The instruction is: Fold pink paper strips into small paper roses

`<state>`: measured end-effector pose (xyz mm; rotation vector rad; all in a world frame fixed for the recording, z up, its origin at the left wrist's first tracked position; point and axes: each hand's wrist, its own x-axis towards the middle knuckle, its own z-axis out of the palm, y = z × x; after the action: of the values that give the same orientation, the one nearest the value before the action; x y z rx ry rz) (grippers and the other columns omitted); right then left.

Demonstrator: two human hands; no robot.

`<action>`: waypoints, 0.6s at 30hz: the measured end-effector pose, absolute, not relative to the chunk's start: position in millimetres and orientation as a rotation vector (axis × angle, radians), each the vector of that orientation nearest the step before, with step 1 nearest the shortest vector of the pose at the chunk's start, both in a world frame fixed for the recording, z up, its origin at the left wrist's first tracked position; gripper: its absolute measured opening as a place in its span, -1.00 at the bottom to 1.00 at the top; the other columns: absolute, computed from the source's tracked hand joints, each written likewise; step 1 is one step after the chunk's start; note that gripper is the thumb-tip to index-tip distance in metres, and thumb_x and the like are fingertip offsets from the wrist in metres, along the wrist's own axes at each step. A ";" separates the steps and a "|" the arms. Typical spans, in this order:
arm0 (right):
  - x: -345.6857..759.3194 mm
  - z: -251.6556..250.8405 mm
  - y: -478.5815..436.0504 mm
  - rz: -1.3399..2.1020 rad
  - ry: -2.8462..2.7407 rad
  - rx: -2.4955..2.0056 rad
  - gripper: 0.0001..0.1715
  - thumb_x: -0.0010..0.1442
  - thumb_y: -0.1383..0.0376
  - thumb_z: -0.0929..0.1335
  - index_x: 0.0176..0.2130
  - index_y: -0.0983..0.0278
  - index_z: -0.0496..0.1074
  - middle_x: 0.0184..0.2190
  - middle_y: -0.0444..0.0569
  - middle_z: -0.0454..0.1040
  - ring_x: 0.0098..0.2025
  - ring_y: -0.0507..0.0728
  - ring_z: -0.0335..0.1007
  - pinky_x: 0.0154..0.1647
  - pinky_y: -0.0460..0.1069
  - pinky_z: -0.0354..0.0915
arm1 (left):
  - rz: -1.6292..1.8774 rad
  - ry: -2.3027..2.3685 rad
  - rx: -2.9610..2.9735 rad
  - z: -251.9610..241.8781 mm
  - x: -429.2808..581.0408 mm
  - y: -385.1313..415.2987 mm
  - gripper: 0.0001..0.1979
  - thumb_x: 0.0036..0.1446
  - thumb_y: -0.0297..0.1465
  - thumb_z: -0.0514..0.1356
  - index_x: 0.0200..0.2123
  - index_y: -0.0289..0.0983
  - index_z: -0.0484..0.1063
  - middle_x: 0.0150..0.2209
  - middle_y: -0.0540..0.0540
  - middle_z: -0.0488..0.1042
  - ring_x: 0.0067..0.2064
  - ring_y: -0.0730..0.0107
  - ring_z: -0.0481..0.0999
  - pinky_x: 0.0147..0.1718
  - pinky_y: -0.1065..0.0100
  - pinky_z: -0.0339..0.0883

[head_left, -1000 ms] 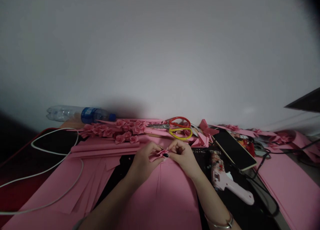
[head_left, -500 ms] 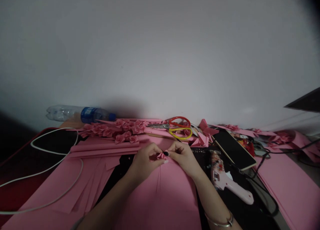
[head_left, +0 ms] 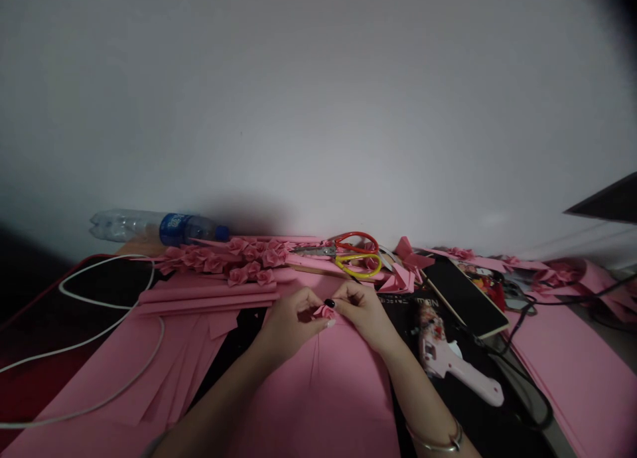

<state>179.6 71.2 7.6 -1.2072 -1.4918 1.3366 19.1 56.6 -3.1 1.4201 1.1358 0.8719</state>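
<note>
Between the fingertips of both hands is a small pink paper flower point(head_left: 325, 312), its folded petals facing me. My left hand point(head_left: 290, 318) is closed on it from the left, thumb below and fingers above. From the other side my right hand point(head_left: 362, 312) pinches its edge between thumb and fingers; a dark thumbnail shows. Beneath the hands lies a large pink paper sheet point(head_left: 318, 391) with a crease down its middle. Finished pink paper flowers point(head_left: 251, 262) are heaped just beyond.
Scissors point(head_left: 355, 255) with red and yellow handles lie behind the hands. To the right are a pink glue gun point(head_left: 462, 368), a phone point(head_left: 468, 297) and black cables. Paper sheets point(head_left: 144, 365), a white cable point(head_left: 99, 305) and a plastic bottle point(head_left: 149, 227) are on the left.
The paper flower has turned slightly between the fingers, so more of its petals show. Both hands stay in nearly the same place.
</note>
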 end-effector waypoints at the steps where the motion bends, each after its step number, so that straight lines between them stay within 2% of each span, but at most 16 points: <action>1: 179.8 7.4 71.2 1.322 -1.507 -1.221 -0.69 -0.03 0.18 0.41 -0.59 0.32 0.30 -0.65 -0.22 0.23 -0.59 -0.05 0.05 -0.56 -0.12 0.00 | 0.870 1.136 1.441 -4.5 19.4 56.3 -0.87 -0.08 -0.41 0.24 -0.48 -0.27 0.31 -0.49 0.04 0.41 -0.41 0.42 0.40 -0.43 0.45 0.22; 5: 180.5 6.5 71.9 1.278 -1.559 -1.231 -0.59 0.03 0.14 0.36 -0.64 0.29 0.18 -0.68 -0.26 0.06 -0.60 -0.06 -0.08 -0.59 -0.12 -0.11 | 0.864 1.101 1.504 -10.0 21.5 54.5 -0.92 -0.06 -0.41 0.21 -0.43 -0.27 0.38 -0.43 0.01 0.44 -0.37 0.39 0.42 -0.39 0.43 0.25; 8: 180.4 7.5 72.4 1.274 -1.580 -1.232 -0.57 0.06 0.13 0.33 -0.65 0.28 0.14 -0.67 -0.25 0.02 -0.59 -0.05 -0.10 -0.59 -0.12 -0.14 | 0.858 1.097 1.516 -11.0 22.7 53.0 -0.94 -0.07 -0.43 0.21 -0.44 -0.27 0.38 -0.45 0.01 0.44 -0.38 0.40 0.42 -0.39 0.43 0.26; 14: 176.1 8.8 70.6 1.269 -1.560 -1.236 -0.73 0.05 0.26 0.33 -0.57 0.27 0.18 -0.63 -0.23 0.12 -0.57 -0.04 -0.01 -0.57 -0.13 -0.03 | 0.851 1.109 1.528 -9.4 22.1 52.7 -0.94 -0.06 -0.44 0.21 -0.44 -0.26 0.39 -0.43 -0.01 0.47 -0.36 0.37 0.45 -0.35 0.41 0.29; 18: 175.4 2.7 69.0 1.059 -1.649 -1.226 -0.81 0.07 0.36 0.31 -0.55 0.28 0.25 -0.60 -0.19 0.21 -0.54 -0.01 0.08 -0.51 -0.11 0.05 | 0.876 1.116 1.474 -8.5 21.4 54.5 -0.94 -0.04 -0.41 0.21 -0.45 -0.27 0.39 -0.44 -0.01 0.48 -0.35 0.36 0.46 -0.35 0.40 0.30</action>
<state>175.4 69.0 2.7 -1.2259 -1.6485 1.0592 21.4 54.5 -8.5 1.4740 1.1155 0.8757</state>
